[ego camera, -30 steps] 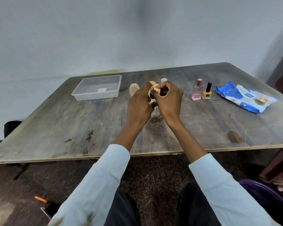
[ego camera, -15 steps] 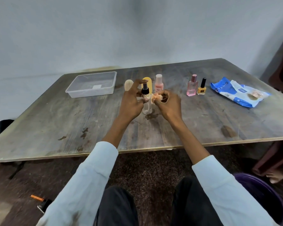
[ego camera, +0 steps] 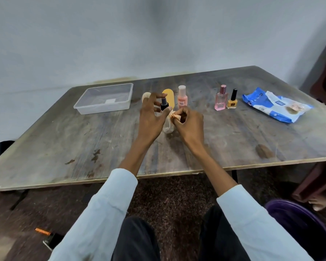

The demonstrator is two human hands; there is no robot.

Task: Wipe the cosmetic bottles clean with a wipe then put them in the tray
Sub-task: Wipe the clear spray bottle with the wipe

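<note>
The small clear spray bottle with a black top (ego camera: 167,117) stands on the grey wooden bench (ego camera: 233,136), between the two hands. The left hand (ego camera: 151,117) is spread wide beside it. The right hand (ego camera: 188,122) pinches a crumpled orange wipe (ego camera: 175,116) near the bottle's side. I think it helps to hold the bottle firmly and rub all around. The clear plastic tray (ego camera: 104,106) looks like it holds no bottles yet.

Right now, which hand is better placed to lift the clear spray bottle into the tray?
Probably the left hand: it is open around the spray bottle and on the tray's side. The right hand pinches the wipe.
</note>
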